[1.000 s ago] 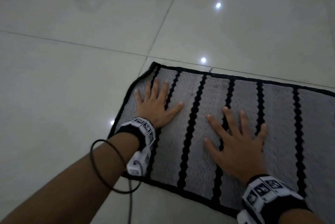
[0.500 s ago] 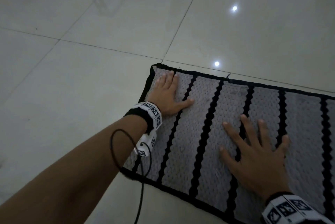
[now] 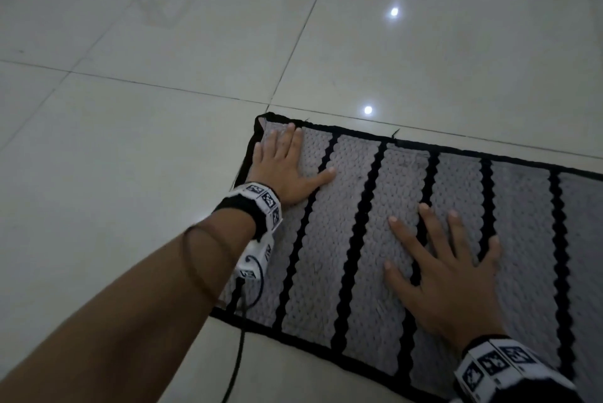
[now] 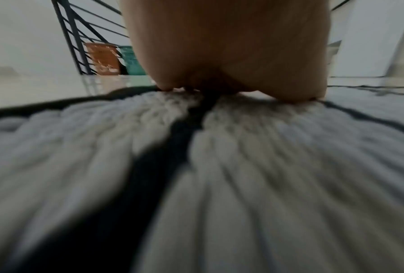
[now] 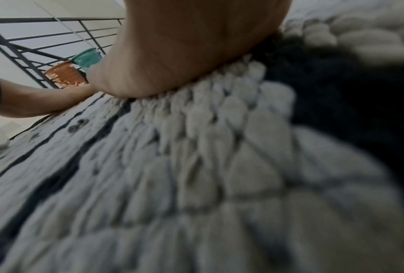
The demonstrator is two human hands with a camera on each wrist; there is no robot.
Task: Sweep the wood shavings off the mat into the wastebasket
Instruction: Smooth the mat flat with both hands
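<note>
A grey mat with black stripes and a black border lies on the tiled floor. My left hand presses flat on its far left corner, fingers straight and together and the thumb out. My right hand lies flat near the mat's middle with its fingers spread. Neither hand holds anything. In the right wrist view a few small dark curls lie on the mat between my right hand and my left hand. In the head view no shavings show.
Beyond the mat's far edge an orange basket and a teal basket stand side by side against a dark metal railing. Pale glossy floor tiles surround the mat. A black cable hangs from my left wrist.
My left hand has slid away from me along the mat's left side to its far corner, its fingers drawing together. My right hand has stayed flat in about the same spot.
</note>
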